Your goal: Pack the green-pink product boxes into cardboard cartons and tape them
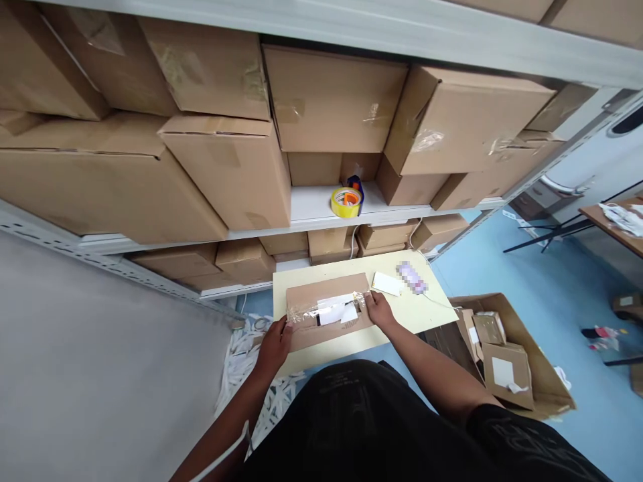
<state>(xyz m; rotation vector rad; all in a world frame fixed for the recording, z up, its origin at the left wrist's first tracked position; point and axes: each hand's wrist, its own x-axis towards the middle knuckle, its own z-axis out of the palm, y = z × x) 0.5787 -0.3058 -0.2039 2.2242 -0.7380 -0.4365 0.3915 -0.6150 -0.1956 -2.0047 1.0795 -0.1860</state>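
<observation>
A flat brown cardboard box [321, 286] lies on the pale yellow table [426, 311] in front of me. Clear tape runs across its top, with torn white paper labels [335, 311] and a dark patch along the middle. My left hand [275, 345] grips the box's left end, its fingers partly hidden. At the opposite end my right hand [379, 310] is closed around the edge, thumb on top. Just beyond the right hand, a small white box [386, 284] rests on the table near a blurred-out purple object [412, 277].
On the shelf ahead, a yellow tape roll [345, 202] sits in a dispenser among stacked cartons [334, 100]. A large open carton [545, 375] holding several boxes stands at the right. White paper strips [241, 365] cover the floor at left, beside a grey wall [100, 355].
</observation>
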